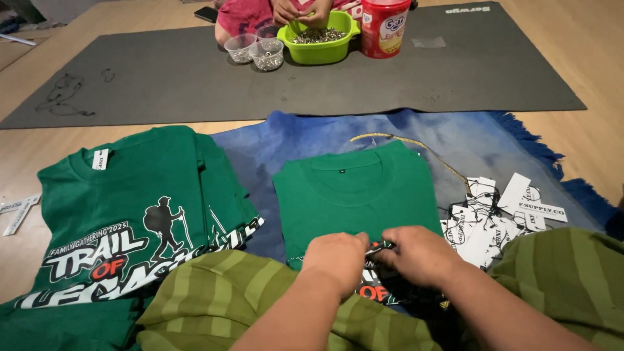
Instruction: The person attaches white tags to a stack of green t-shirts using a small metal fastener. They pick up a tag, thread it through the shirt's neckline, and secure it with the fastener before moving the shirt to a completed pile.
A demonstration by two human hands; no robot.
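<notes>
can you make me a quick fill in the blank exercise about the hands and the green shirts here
1. Both hands, left hand and right hand, pinch the lower edge of a folded ____ cotton t-shirt.
2. The pile of white paper hang tags with black strings lies to the ____ of that shirt.
3. Another person's hands reach into a lime-green plastic ____.
4. The stack of printed green shirts lies to the ____ of the folded one.

Missing words: green; right; bowl; left

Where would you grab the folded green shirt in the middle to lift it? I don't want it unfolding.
Take the folded green shirt by its two side edges, coming in from left and right. It lies flat, collar away, and those long folded sides look free; both hands pinch its near edge.
</notes>
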